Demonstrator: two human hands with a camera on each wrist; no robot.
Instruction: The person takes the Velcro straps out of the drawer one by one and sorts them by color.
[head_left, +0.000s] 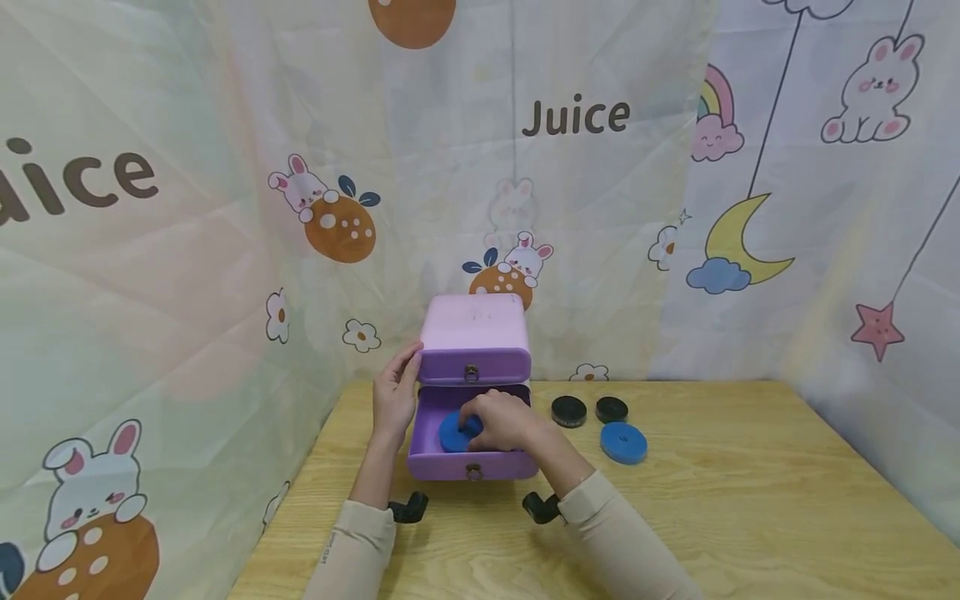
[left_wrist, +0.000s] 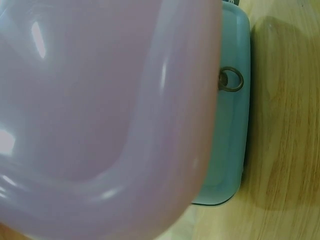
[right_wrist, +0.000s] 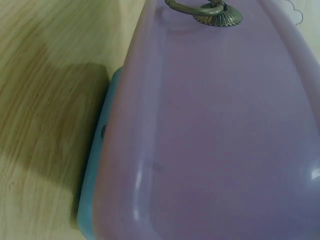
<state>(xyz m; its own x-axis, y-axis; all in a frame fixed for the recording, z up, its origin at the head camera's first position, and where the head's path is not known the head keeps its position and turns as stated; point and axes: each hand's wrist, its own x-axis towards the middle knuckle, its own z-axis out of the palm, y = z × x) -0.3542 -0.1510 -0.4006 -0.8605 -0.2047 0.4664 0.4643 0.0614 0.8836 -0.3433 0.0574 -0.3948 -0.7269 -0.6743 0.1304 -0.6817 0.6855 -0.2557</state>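
A blue round disc (head_left: pixel 450 435) sits inside the open purple drawer (head_left: pixel 438 467) of the pink cabinet (head_left: pixel 476 322). The right hand's (head_left: pixel 504 421) grip pinches the disc. The left hand (head_left: pixel 394 397), fingers extended, touches the cabinet's left side. Right of the cabinet, another blue disc (head_left: pixel 623 443) and two black discs (head_left: pixel 568 411) occupy the wooden surface (head_left: pixel 750 483).

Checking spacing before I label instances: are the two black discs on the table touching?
Apart. The head view shows a strip of table between the left black disc and right black disc.
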